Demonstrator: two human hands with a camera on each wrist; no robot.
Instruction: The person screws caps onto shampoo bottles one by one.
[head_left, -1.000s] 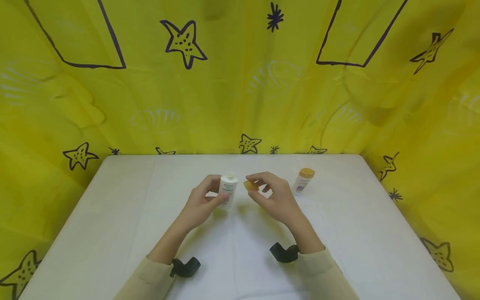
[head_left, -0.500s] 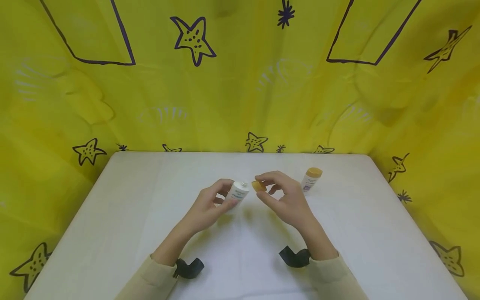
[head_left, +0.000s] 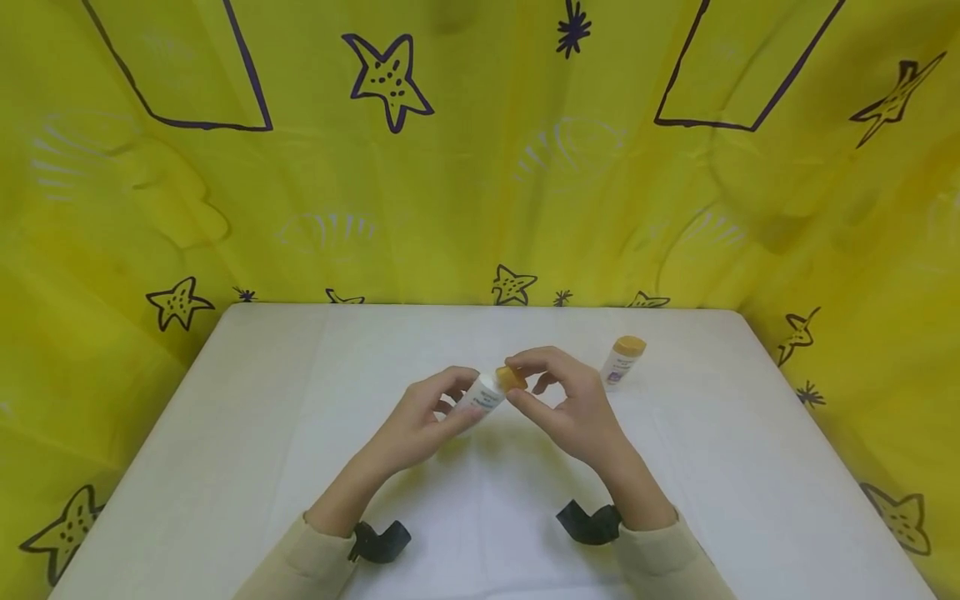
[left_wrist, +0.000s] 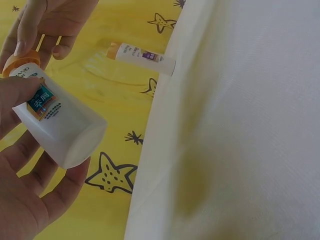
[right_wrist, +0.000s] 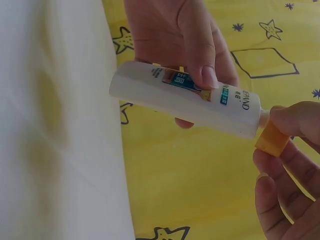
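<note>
My left hand [head_left: 429,421] grips a white shampoo bottle [right_wrist: 185,97] with a teal label, thumb along its front and fingers behind. The bottle is tilted, its neck pointing up and right toward my right hand [head_left: 566,400]. Between the right thumb and fingers I pinch an orange cap [right_wrist: 272,140], which sits right at the bottle's neck and partly covers it in the right wrist view. In the left wrist view the cap [left_wrist: 21,62] overlaps the bottle's top. Both hands are above the table.
A second white bottle [head_left: 622,364] with an orange cap and purple label stands upright on the white table [head_left: 360,342], just beyond my right hand. A yellow curtain [head_left: 450,192] with starfish drawings hangs behind the table and at both sides.
The bottle has tipped from nearly upright toward the right. The cap, earlier held apart from it, is now at its neck. The head view has shifted slightly.
</note>
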